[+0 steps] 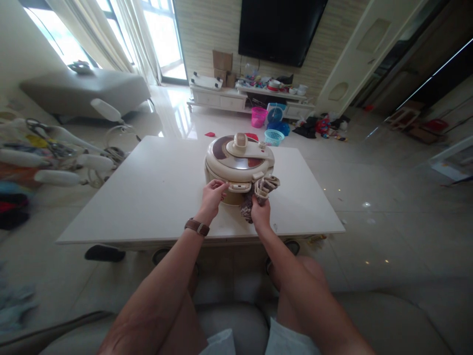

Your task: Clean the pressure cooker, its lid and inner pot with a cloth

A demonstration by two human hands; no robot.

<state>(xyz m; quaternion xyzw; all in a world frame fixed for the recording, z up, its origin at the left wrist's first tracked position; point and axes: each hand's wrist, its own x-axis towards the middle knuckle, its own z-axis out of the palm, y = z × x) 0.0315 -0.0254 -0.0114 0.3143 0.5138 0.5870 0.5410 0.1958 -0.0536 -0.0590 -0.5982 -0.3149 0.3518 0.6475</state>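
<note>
An electric pressure cooker with a cream body and a brown, shiny lid stands upright on the white table. Its lid is on, with a raised knob on top. At the front rim a cream protruding part sticks out toward me. My left hand, with a brown watch on the wrist, pinches the left end of this part with thumb and fingers. A bunched brown patterned cloth is gripped in my right hand, close against the cooker's front right side. Part of the cooker's front is hidden by the cloth.
Beyond the table, a pink bucket and a turquoise basket stand on the floor before a cluttered white cabinet. At left lies a heap of belongings around a white-armed lamp-like object. A grey bench is by the window.
</note>
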